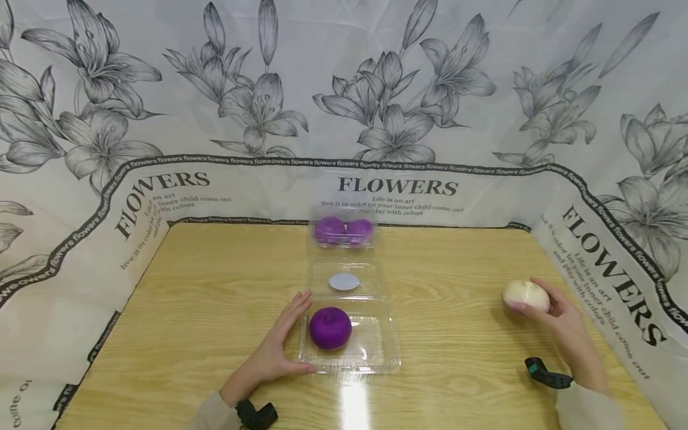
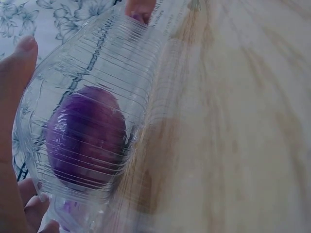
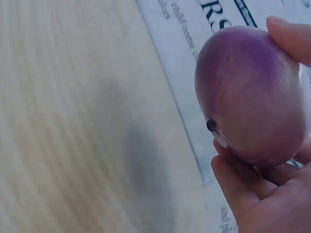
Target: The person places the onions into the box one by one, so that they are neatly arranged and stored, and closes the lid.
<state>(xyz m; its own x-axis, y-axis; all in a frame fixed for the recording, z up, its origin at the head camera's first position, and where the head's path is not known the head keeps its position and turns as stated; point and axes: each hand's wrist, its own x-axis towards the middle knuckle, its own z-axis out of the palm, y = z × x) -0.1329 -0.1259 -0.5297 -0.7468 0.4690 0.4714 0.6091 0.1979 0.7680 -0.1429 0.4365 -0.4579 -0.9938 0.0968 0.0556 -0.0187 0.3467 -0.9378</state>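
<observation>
A clear plastic clamshell box (image 1: 376, 352) lies open, its lid (image 1: 371, 275) folded away from me and bearing a white oval label. In its left half sits a round purple turnip-like thing (image 1: 330, 328) with a dimpled top; the left wrist view shows its side (image 2: 87, 138) through the ribbed plastic. My left hand (image 1: 276, 352) spreads along the box's left side, thumb at the front corner and fingertips near the hinge. At the right, my right hand (image 1: 572, 331) holds a round turnip-like thing (image 1: 524, 295), cream on top and purple (image 3: 248, 92) beneath, between thumb and fingers.
Behind the lid, another clear box (image 1: 344, 242) with two purple round things (image 1: 344, 230) stands near the wooden table's (image 1: 226, 275) back edge. A flower-printed cloth (image 1: 258, 191) rises around the back and sides.
</observation>
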